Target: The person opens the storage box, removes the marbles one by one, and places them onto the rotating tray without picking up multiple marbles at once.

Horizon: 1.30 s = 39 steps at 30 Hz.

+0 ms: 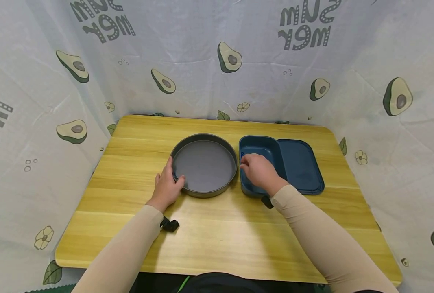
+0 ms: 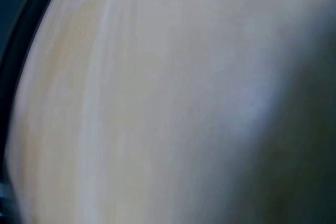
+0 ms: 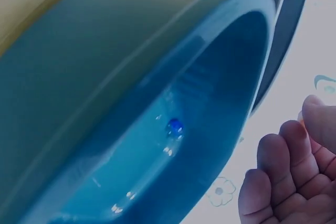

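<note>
My left hand lies at the left side of a round grey cake pan, its fingers straight along the outer wall and its thumb across the rim. Small blue specks show just inside the pan beside that thumb. Over the left part of a deep blue rectangular container hovers my right hand, fingers bent and thumb tip close to the index finger. Whether anything sits between those tips I cannot tell. In the right wrist view a shiny blue marble lies inside the container, whose wall rises beside my right hand.
A flat blue lid lies right of the container, partly behind its side. Everything stands on a wooden table, backed by a white avocado-print cloth. The left wrist view is mostly blurred wood with a dark edge.
</note>
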Each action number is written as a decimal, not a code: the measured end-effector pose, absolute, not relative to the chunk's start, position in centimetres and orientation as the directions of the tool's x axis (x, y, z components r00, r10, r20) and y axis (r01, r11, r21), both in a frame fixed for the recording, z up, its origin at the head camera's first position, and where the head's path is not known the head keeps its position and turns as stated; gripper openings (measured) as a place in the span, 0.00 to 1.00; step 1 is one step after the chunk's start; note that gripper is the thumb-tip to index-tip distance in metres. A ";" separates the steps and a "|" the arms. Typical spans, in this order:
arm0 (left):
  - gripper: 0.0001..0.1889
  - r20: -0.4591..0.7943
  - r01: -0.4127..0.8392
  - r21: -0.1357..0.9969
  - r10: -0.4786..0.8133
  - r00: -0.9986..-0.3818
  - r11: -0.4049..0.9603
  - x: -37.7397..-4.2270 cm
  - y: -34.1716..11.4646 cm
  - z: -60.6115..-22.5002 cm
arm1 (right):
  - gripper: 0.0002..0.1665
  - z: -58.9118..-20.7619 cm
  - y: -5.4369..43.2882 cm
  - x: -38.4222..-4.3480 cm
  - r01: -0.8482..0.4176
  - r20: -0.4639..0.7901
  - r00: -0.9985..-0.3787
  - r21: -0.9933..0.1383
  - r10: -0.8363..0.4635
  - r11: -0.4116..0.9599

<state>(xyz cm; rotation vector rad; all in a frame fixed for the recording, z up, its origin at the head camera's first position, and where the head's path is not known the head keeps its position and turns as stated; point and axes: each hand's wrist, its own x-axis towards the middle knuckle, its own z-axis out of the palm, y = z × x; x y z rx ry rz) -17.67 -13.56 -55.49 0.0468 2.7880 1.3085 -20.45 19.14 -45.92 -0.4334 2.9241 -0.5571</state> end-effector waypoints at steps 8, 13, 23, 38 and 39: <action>0.46 -0.041 0.006 0.770 0.059 -0.997 0.638 -17.7 -13.6 -55.5 | 0.12 -45.7 18.0 -20.2 -0.264 -0.049 -0.946 -0.456 -0.321 0.850; 0.46 -0.040 0.005 0.767 0.056 -0.998 0.641 -17.8 -13.6 -55.7 | 0.12 -45.7 17.3 -20.0 -0.267 -0.053 -0.940 -0.499 -0.337 0.825; 0.47 -0.039 0.005 0.769 0.055 -0.998 0.639 -17.8 -13.6 -55.7 | 0.11 -45.9 16.2 -19.9 -0.303 -0.039 -0.926 -0.517 -0.376 0.800; 0.47 -0.034 0.010 0.773 0.056 -0.998 0.634 -17.8 -13.6 -55.9 | 0.09 -46.5 15.1 -19.9 -0.368 0.002 -0.902 -0.528 -0.432 0.766; 0.47 -0.034 0.010 0.774 0.057 -0.998 0.633 -17.8 -13.6 -55.9 | 0.08 -46.5 15.0 -19.8 -0.369 0.002 -0.902 -0.527 -0.433 0.766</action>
